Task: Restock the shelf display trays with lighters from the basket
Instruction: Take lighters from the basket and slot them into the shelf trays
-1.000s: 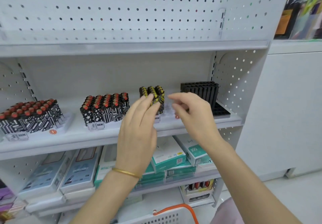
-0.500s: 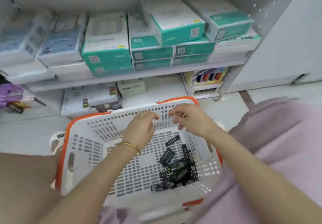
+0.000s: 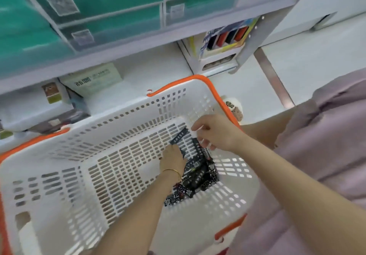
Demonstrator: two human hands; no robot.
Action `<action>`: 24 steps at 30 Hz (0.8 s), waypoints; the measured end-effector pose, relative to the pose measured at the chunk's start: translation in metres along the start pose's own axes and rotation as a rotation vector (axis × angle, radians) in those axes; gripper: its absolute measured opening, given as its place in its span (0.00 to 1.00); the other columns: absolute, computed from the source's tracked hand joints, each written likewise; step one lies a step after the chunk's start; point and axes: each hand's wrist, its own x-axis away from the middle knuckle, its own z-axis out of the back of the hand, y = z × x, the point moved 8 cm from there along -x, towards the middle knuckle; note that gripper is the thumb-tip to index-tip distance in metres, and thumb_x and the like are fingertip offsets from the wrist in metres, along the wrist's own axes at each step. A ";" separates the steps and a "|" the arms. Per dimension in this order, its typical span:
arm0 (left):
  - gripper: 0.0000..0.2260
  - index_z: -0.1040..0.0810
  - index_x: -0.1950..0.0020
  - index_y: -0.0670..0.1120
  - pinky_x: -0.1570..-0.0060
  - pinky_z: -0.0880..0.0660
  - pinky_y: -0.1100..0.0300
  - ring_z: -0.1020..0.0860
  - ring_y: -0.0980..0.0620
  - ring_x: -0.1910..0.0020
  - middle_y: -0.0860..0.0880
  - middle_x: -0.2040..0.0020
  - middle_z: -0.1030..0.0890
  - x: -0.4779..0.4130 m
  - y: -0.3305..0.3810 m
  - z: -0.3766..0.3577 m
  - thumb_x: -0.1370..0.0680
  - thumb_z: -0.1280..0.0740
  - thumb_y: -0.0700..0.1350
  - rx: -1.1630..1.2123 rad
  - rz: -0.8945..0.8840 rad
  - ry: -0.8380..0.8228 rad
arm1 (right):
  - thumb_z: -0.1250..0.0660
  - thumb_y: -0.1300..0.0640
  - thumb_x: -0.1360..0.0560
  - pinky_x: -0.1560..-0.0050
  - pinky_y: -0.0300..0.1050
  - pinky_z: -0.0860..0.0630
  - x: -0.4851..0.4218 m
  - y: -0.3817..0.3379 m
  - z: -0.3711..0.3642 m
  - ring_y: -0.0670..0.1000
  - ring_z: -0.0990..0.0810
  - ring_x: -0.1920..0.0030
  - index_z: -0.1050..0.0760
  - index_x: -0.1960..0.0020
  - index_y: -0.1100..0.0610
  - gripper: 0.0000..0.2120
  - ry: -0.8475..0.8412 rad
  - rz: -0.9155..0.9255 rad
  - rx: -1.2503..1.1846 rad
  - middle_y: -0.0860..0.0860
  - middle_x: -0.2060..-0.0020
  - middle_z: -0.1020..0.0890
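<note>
Both hands are reaching down into the white basket (image 3: 118, 114), which is sitting on the floor in front of the lower shelf (image 3: 138, 42). The left hand (image 3: 172, 160), wearing a thin gold bangle (image 3: 172, 170), is dipping its bent fingers onto the near edge of the lighters (image 3: 200, 175), a heap of black patterned sticks lying in the right corner of the basket floor; blur is hiding whether it is pinching one or only touching. The right hand (image 3: 216, 133) is hovering just above the far side of the heap, its fingers loosely bent and narrow, holding nothing that shows. One single lighter (image 3: 179, 135) is lying slightly apart, between the two hands. Teal boxes (image 3: 111, 20) are standing stacked on the shelf above.
</note>
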 end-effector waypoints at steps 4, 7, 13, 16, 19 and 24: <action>0.21 0.40 0.31 0.40 0.39 0.30 0.53 0.34 0.42 0.35 0.39 0.32 0.36 -0.014 0.009 -0.015 0.21 0.38 0.43 -0.186 -0.100 0.082 | 0.42 0.64 0.23 0.70 0.35 0.26 -0.004 0.000 0.002 0.50 0.20 0.65 0.24 0.44 0.59 0.11 0.029 -0.008 0.015 0.45 0.64 0.25; 0.18 0.36 0.34 0.40 0.43 0.30 0.55 0.30 0.43 0.40 0.40 0.37 0.33 -0.020 0.003 -0.012 0.23 0.40 0.36 -0.133 -0.148 0.118 | 0.41 0.63 0.22 0.70 0.33 0.27 -0.006 -0.001 0.002 0.50 0.20 0.63 0.24 0.43 0.59 0.11 0.029 -0.023 0.040 0.43 0.65 0.28; 0.11 0.31 0.41 0.38 0.43 0.32 0.54 0.30 0.43 0.42 0.40 0.40 0.29 -0.018 0.018 -0.021 0.21 0.38 0.41 0.151 -0.311 0.050 | 0.41 0.63 0.22 0.75 0.29 0.29 -0.007 -0.006 -0.002 0.51 0.20 0.65 0.25 0.43 0.59 0.11 0.037 -0.007 0.012 0.42 0.65 0.27; 0.18 0.35 0.34 0.41 0.42 0.31 0.52 0.31 0.43 0.39 0.41 0.37 0.30 -0.003 0.033 -0.042 0.20 0.41 0.49 -0.037 -0.289 -0.009 | 0.41 0.62 0.22 0.74 0.29 0.29 -0.006 -0.005 -0.004 0.51 0.19 0.65 0.25 0.43 0.59 0.10 0.034 -0.006 0.005 0.43 0.67 0.26; 0.25 0.22 0.45 0.42 0.61 0.23 0.52 0.22 0.42 0.54 0.41 0.51 0.22 0.013 0.044 -0.046 0.32 0.28 0.59 -0.217 -0.333 0.058 | 0.41 0.61 0.22 0.73 0.30 0.28 -0.005 -0.005 -0.005 0.51 0.18 0.63 0.25 0.43 0.59 0.10 0.031 -0.008 0.005 0.44 0.66 0.26; 0.40 0.24 0.43 0.39 0.55 0.24 0.51 0.22 0.42 0.50 0.41 0.49 0.23 0.023 0.040 -0.056 0.42 0.26 0.68 -0.237 -0.312 -0.043 | 0.41 0.61 0.21 0.74 0.30 0.28 -0.004 -0.001 -0.006 0.50 0.20 0.66 0.25 0.43 0.60 0.10 0.017 -0.031 -0.001 0.45 0.66 0.26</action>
